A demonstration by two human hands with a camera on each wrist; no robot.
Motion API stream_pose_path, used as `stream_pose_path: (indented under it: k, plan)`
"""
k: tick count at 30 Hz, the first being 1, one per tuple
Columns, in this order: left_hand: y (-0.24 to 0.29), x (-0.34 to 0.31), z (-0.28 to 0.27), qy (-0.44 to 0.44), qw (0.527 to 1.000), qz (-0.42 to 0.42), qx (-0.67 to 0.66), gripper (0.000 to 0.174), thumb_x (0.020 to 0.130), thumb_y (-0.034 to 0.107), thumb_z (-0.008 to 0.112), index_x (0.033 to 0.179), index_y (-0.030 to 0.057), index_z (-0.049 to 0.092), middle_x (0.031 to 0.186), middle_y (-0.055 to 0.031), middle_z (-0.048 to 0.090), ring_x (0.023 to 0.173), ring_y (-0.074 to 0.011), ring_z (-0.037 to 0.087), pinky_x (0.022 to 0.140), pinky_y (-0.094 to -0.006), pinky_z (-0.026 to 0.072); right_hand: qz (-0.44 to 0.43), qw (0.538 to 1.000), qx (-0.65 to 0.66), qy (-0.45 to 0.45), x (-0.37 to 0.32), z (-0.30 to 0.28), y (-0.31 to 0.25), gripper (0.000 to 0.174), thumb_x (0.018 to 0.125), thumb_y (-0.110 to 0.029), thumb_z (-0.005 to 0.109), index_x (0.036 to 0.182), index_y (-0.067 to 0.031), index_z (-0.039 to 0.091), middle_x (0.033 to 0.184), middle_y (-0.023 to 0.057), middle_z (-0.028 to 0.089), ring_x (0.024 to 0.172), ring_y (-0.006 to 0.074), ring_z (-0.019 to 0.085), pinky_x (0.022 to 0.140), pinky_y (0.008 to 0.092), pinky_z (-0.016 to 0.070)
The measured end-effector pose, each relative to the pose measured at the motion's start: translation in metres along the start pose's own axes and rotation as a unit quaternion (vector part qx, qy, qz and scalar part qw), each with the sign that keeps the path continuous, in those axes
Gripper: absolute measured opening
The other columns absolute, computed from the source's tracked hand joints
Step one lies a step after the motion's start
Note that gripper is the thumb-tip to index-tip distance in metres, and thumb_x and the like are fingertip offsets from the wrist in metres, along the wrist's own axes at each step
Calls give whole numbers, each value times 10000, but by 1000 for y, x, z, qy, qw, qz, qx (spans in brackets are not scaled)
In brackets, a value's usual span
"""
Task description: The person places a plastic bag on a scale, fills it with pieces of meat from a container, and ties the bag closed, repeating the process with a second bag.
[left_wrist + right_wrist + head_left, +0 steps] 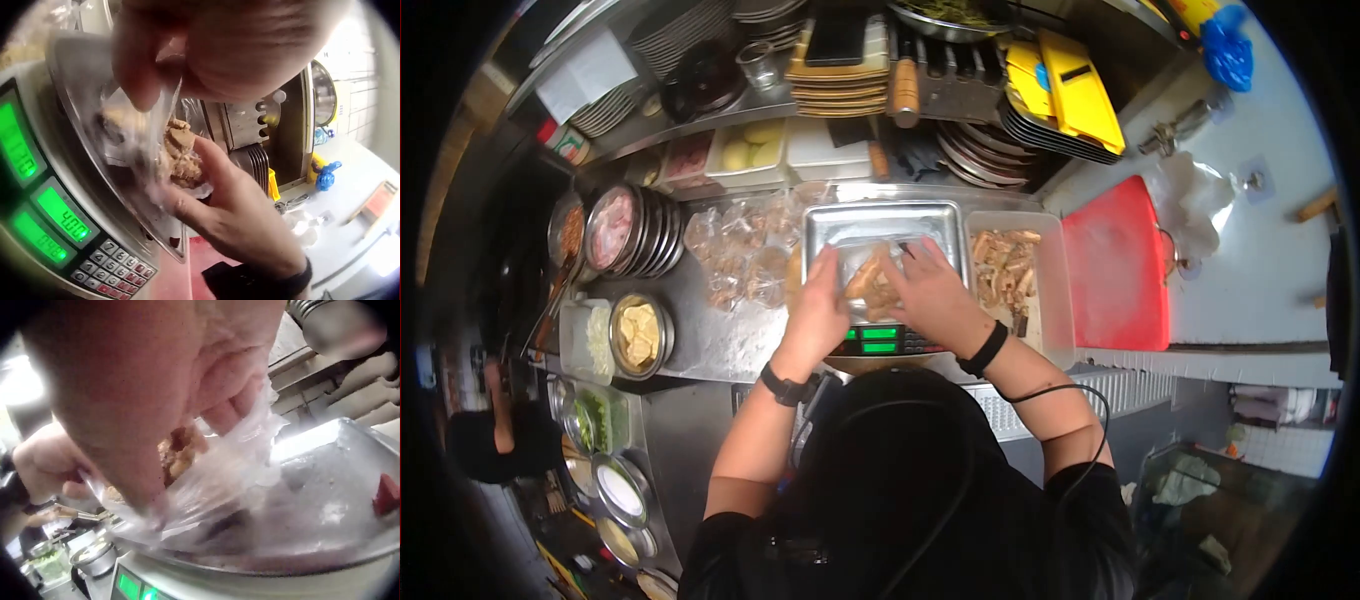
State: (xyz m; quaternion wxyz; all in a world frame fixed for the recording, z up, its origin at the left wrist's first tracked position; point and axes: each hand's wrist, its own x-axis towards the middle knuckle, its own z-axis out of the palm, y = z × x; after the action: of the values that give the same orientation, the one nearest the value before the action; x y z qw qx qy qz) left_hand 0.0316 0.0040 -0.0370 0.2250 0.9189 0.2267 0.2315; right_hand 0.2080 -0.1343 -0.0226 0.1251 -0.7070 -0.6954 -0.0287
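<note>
A clear plastic bag (pixel 868 283) with brown chopped meat pieces (pixel 181 140) lies over the metal tray (pixel 884 214) on a digital scale (pixel 880 340). My left hand (pixel 818 318) pinches the bag's film at its left side; the left wrist view shows that thumb against the plastic. On the opposite side, my right hand (pixel 945 305) has its thumb and fingers round the bag and meat. Up close, the right wrist view shows the right hand (pixel 150 381) gripping crumpled film (pixel 250 437). Green digits glow on the scale's display (pixel 62 209).
Filled clear bags (pixel 745 245) lie left of the scale. A bin of meat pieces (pixel 1005 270) and a red board (pixel 1115 265) stand to the right. Steel bowls (pixel 638 335) sit at left; stacked plates (pixel 985 155) and a knife handle (pixel 905 90) are behind.
</note>
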Motion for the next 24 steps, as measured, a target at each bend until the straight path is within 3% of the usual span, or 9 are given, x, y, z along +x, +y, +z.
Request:
stream_pose_path:
  k: [1, 6, 10, 12, 13, 15, 17, 19, 24]
  plan:
    - [11, 1, -9, -41, 995, -72, -60, 660, 762, -108, 520, 1418, -55, 469, 1482, -296, 448, 1339, -444, 481, 1103, -414, 437, 17, 999, -28, -20, 0, -5, -3, 781, 798, -388, 767, 1384, 48, 490, 1187, 246, 634, 1266, 393, 528, 1190, 517, 268]
    - [22, 5, -29, -40, 996, -77, -31, 575, 775, -126, 528, 1345, -52, 535, 1482, -289, 447, 1285, -460, 515, 1062, -447, 465, 19, 994, -107, 17, 4, -46, -11, 606, 860, -358, 698, 1264, 73, 562, 1051, 232, 679, 1224, 421, 560, 1202, 493, 249]
    - [22, 12, -40, -3, 997, -58, -48, 576, 780, -123, 524, 1347, -28, 555, 1483, -264, 459, 1248, -442, 553, 1019, -434, 489, 8, 1000, 8, 4, -2, -77, -2, 499, 864, -298, 716, 1224, 31, 611, 1084, 192, 686, 1209, 350, 591, 1186, 488, 295]
    - [20, 12, -39, -22, 992, -80, -90, 592, 791, -133, 515, 1362, 13, 571, 1473, -248, 487, 1045, -342, 673, 860, -360, 545, -74, 968, 234, 53, -12, -93, 9, 414, 819, -173, 783, 1194, -45, 665, 1164, 159, 684, 1177, 323, 615, 1088, 481, 436]
    - [20, 11, -40, -25, 992, -76, -95, 592, 791, -133, 515, 1362, 13, 571, 1473, -248, 487, 1045, -342, 673, 860, -360, 545, -13, 946, 310, 93, -20, -107, 14, 372, 833, -118, 761, 1191, -86, 665, 1166, 128, 686, 1185, 301, 623, 1023, 421, 502]
    - [16, 5, -45, -71, 977, -143, -145, 589, 809, -127, 543, 1370, 47, 583, 1437, -209, 539, 804, -182, 662, 688, -282, 522, 102, 942, 261, 183, -35, -103, 53, 360, 837, -76, 748, 1187, -75, 664, 1159, 144, 683, 1088, 316, 666, 934, 392, 546]
    - [13, -3, -41, -49, 975, -146, -159, 579, 816, -119, 567, 1372, 41, 580, 1415, -186, 559, 745, -136, 625, 653, -265, 504, 287, 906, 263, 164, -60, -87, 108, 367, 841, -55, 734, 1197, -35, 649, 1145, 175, 677, 930, 314, 701, 820, 393, 568]
    - [-7, -16, -29, -28, 962, -184, -198, 573, 858, -73, 627, 1414, 28, 531, 1360, -146, 596, 675, -89, 598, 589, -246, 497, 331, 928, 118, 123, -102, -35, 174, 434, 778, -80, 759, 1201, -54, 661, 1087, 231, 688, 954, 384, 684, 840, 446, 556]
    - [3, -20, -31, -19, 917, -265, -296, 588, 938, 6, 628, 1487, 21, 417, 1359, -142, 571, 658, -71, 593, 485, -225, 496, 359, 919, 140, -85, -150, 64, 199, 444, 728, -166, 777, 1152, -73, 682, 924, 245, 699, 937, 396, 678, 853, 474, 543]
